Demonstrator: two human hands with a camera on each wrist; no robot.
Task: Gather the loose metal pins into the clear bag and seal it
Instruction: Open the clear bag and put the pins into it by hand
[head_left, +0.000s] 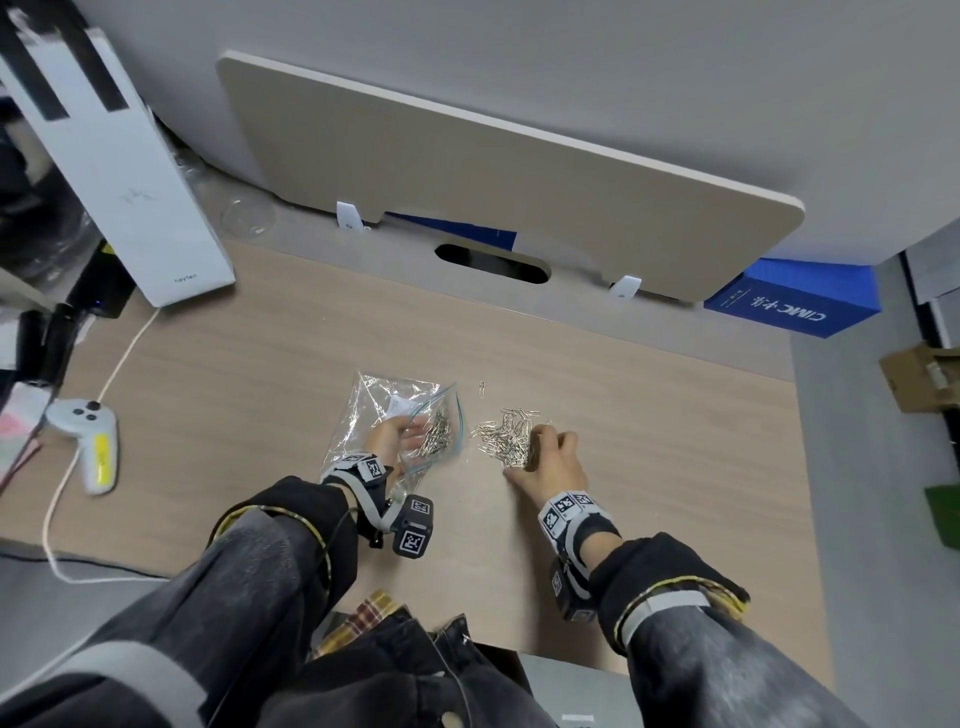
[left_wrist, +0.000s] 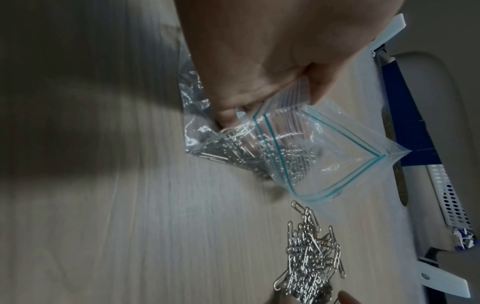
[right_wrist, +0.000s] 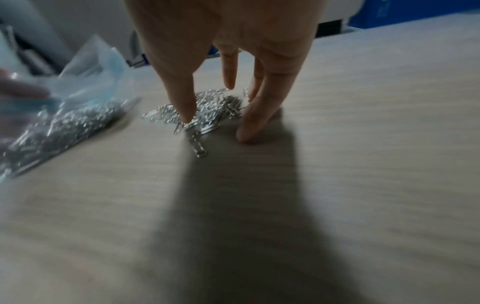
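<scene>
A clear zip bag with a teal seal line lies on the wooden desk, its mouth facing right. Several clips lie inside it. My left hand pinches the upper lip of the bag between thumb and fingers and holds the mouth open. Just right of the mouth sits a pile of loose metal clips. My right hand stands over that pile, with straight fingers and the thumb touching down on either side of it. One stray clip lies farther back.
A white controller and its cable lie at the desk's left. A tall white box stands at the back left, a beige divider panel along the back, and a blue box at the back right.
</scene>
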